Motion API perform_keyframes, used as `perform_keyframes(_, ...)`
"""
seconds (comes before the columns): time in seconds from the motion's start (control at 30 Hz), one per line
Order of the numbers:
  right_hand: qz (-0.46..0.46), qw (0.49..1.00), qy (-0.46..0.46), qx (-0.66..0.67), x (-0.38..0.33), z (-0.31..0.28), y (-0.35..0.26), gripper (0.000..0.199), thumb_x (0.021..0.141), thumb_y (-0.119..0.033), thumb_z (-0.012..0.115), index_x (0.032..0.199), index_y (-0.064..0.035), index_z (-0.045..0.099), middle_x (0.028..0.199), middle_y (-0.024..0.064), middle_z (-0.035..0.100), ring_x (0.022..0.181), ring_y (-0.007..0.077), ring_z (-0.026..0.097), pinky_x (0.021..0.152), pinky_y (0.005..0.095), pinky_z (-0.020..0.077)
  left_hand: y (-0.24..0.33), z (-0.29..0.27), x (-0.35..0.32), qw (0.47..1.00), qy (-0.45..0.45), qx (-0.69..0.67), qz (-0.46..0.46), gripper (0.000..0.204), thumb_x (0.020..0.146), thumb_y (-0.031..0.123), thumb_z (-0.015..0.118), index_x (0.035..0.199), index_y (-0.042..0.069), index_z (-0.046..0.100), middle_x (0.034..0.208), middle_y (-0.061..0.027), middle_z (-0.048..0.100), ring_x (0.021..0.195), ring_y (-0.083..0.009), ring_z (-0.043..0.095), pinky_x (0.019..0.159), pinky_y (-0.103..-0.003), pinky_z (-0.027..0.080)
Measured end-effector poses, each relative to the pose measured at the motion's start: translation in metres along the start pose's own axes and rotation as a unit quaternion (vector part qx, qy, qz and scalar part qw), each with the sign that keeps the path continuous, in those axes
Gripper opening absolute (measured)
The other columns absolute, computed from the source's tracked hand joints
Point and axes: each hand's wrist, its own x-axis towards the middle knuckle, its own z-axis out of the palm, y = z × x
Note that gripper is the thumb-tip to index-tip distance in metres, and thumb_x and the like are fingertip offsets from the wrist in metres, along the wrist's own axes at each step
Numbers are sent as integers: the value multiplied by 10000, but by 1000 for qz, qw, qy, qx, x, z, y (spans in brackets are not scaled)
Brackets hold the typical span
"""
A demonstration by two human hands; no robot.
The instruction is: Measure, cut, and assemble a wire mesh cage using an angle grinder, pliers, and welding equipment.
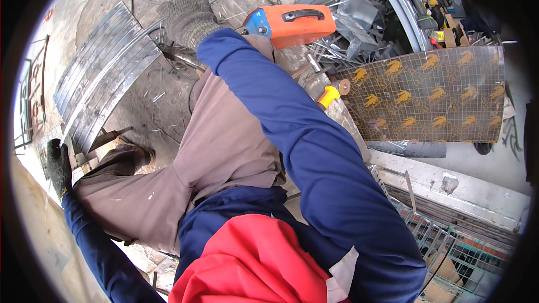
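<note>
My right hand (188, 17), in a grey knit glove, reaches far forward at the end of a blue sleeve. It is curled with its back toward me, just above thin metal rods (181, 56) on the floor. What it grips is hidden. My left hand (58, 165), in a dark glove, is low at the left edge, with its fingers wrapped over the rim of a small wire mesh piece (40, 154). An orange machine (292, 22) with a black handle and a blue end sits just right of my right forearm.
Ribbed metal sheets (104, 73) lie on the concrete floor at the left. At the right a patterned board (432, 95) sits under wire mesh, with a yellow-handled tool (329, 95) beside it. Metal scrap (359, 22) is piled behind, and wire mesh panels (460, 252) sit at the lower right.
</note>
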Motion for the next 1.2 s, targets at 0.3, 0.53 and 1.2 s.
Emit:
perform_keyframes(0.3, 3, 986, -135, -95, 5, -1, -11, 370, 928, -367, 634, 1175, -93, 612, 1218, 108, 655, 1167, 227, 593, 1052, 424, 391, -31, 36, -6, 995, -96, 34, -16, 324, 946, 204, 552, 1159, -35, 596, 1074, -144, 664, 1023, -215, 601, 923, -336, 443)
perform_keyframes(0.53, 5, 978, -196, -77, 9, 23, 1, 366, 879, -228, 586, 1231, -156, 655, 1163, 120, 686, 1142, 318, 627, 977, 550, 415, -28, 37, 0, 942, -279, -149, -109, 482, 934, 148, 586, 1358, -65, 503, 1310, -165, 596, 1199, -201, 544, 1022, -317, 417)
perform_keyframes(1.2, 16, 977, -208, -51, 37, 18, -17, 431, 933, -235, 474, 1345, -123, 534, 1340, 171, 546, 1300, 329, 482, 1150, 610, 172, 80, -7, -5, 983, -123, 107, -80, 224, 890, 231, 587, 1036, 65, 624, 1045, -201, 663, 1009, -398, 620, 854, -480, 484)
